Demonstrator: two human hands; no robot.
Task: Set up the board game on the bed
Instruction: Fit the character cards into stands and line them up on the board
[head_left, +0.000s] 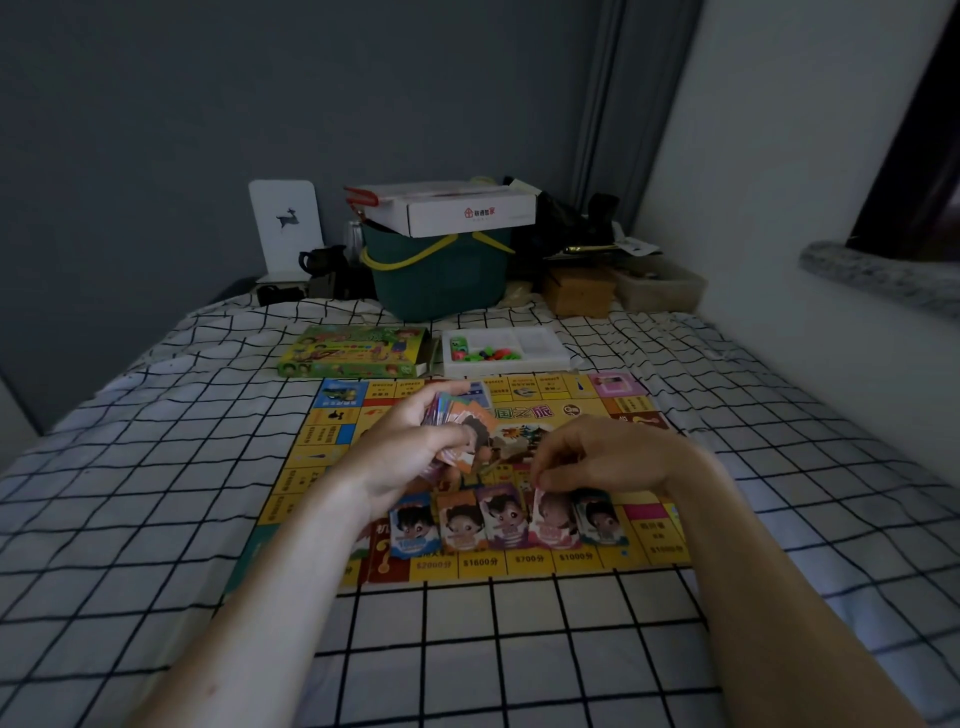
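Sorting cards is the step in hand, and the setup looks roughly halfway done. The game board (571, 410) already lies unfolded on the checked bed (156, 493), and five cards form a row (501, 519) side by side along its near edge. The left hand (415, 447) grips a fanned stack of cards (462, 426) above the board's middle. The right hand (597, 457) pinches the top of the pink card (553, 519), fourth in the row, with curled fingertips, apparently setting it in place. Beyond the board, the white tray (506, 348) holds small coloured pieces that are not yet laid out, and the green game box (353, 352) sits just beside it. The stack and those pieces seemingly remain to be placed.
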